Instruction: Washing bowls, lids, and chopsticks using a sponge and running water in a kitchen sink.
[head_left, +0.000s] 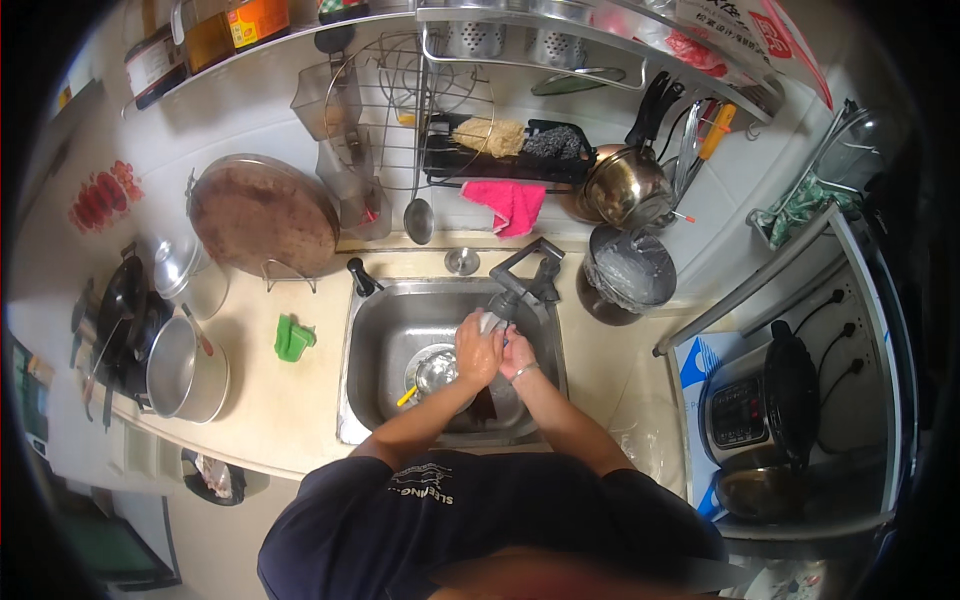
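My left hand (480, 351) and my right hand (517, 354) meet over the right half of the steel sink (375, 337), just under the black faucet (504, 304). Between them is a small pale item (491, 322), mostly covered by my fingers, so its kind is unclear. A bit of blue shows near my right fingertips. My right wrist wears a bracelet (525, 370). Left of my hands, a shiny metal bowl (437, 370) sits on the sink floor, partly hidden by my left forearm. A yellow handle (407, 396) sticks out beside it.
Left of the sink lie a green cloth (294, 338) and a steel pot (184, 369); a round wooden board (262, 214) stands behind. A lined dark bin (630, 274) is right of the faucet. Farther right stands an electric cooker (757, 405). A pink cloth (510, 206) hangs from the rack.
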